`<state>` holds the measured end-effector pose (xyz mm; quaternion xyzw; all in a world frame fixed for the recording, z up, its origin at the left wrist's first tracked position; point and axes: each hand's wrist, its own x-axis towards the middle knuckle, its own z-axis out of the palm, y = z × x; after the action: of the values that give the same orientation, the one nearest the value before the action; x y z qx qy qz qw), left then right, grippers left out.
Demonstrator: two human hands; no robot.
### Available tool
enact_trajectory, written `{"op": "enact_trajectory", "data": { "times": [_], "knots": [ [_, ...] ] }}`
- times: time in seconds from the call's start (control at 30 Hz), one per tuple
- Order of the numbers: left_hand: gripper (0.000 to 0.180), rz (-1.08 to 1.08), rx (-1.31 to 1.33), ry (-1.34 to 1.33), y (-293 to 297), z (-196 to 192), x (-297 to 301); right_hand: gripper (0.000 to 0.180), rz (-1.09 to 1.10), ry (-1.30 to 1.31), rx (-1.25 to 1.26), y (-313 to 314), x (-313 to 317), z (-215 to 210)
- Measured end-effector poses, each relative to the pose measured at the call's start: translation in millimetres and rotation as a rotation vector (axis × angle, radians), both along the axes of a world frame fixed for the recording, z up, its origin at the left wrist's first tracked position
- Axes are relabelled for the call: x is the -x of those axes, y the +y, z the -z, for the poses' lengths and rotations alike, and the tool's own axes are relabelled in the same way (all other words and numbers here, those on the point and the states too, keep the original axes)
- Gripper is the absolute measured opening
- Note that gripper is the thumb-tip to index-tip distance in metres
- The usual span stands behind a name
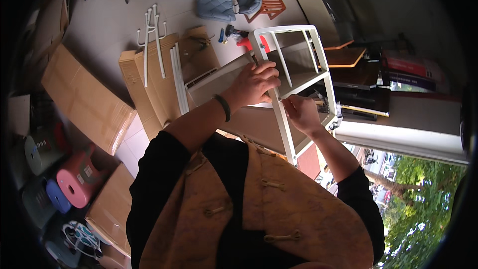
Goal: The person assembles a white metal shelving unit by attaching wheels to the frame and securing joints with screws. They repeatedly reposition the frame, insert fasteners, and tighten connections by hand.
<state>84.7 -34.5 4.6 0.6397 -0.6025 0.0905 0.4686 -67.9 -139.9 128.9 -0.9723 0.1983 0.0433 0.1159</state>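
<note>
Head view, looking down. The left hand [254,85], fingers curled together, grips the near upright of a white metal shelf frame [318,72] of thin square tubing that stands on the floor at centre. The right hand [300,111] is closed against the same upright just below; what its fingertips pinch cannot be told. A dark band [223,107] circles the left wrist. Pale flat boards sit between the frame's rails. Left of the frame, loose white tubes [178,77] and a pronged white rack piece [151,32] lie on flattened brown corrugated cardboard [154,87]. A long cardboard box [84,97] lies farther left. Two quilted grey-blue cushions [226,0] and an orange slatted stool [271,4] lie beyond. Pink and blue plastic stools [74,179] stand at lower left.
</note>
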Motion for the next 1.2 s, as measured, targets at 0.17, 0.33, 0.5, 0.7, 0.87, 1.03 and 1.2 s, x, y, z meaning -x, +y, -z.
{"op": "enact_trajectory", "data": {
  "times": [0.17,0.33,0.5,0.7,0.87,1.03,1.2],
  "knots": [
    [0.052,0.006,-0.023,0.021,-0.5,1.7,1.1,0.02,-0.116,-0.227,-0.034,-0.5,10.9,11.3],
    [0.052,-0.001,-0.044,0.023,-0.1,1.4,3.3,0.018,-0.194,-0.267,-0.07,-9.4,11.3,14.2],
    [0.053,-0.009,-0.049,0.037,-2.1,4.3,3.8,0.025,-0.158,-0.491,-0.124,-7.6,-6.6,-6.0],
    [0.052,0.024,-0.054,0.051,-5.4,6.1,4.5,0.025,-0.041,-0.323,-0.087,-21.0,-40.7,-57.5],
    [0.053,0.013,-0.043,0.05,-2.6,4.4,5.0,0.009,-0.387,-0.379,0.097,-49.9,-113.3,-9.1],
    [0.053,0.014,-0.051,0.056,-2.6,5.3,6.3,0.009,-0.53,-0.339,0.191,-56.8,-133.1,11.9],
    [0.055,-0.014,-0.041,0.048,-4.0,7.9,8.0,0.009,-0.499,-0.313,0.229,-52.2,-134.7,10.1]
  ]
}}
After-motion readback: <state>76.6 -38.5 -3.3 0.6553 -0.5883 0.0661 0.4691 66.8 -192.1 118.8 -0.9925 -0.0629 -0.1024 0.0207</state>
